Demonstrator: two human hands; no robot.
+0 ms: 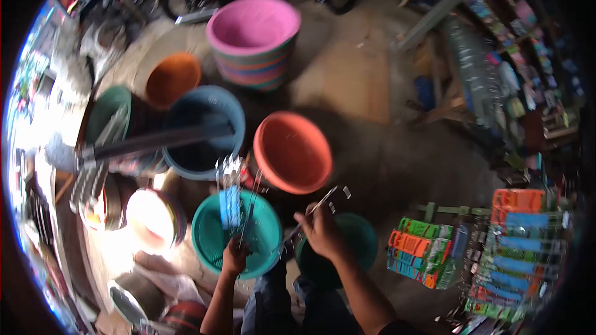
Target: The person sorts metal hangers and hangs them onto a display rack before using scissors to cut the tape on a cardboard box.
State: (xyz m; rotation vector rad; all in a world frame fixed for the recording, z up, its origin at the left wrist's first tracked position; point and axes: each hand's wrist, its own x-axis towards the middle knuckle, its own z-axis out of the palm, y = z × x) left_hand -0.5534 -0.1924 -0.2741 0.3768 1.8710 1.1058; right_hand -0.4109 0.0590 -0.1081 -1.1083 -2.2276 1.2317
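My left hand is closed around thin metal rods that rise above a teal plastic basin. Blue-carded packets stand upright at the basin's far left side, close to that hand. My right hand grips a thin metal rod slanting up and to the right, with small pale tags near its tip. Below and to the right of it is a dark green basin. Motion blur hides the exact kind of the rods.
Beyond my hands stand an orange-red basin, a blue tub with a dark bar across it, and pink-topped stacked tubs. Carded goods hang at the right beside a larger rack. Several more basins crowd the left.
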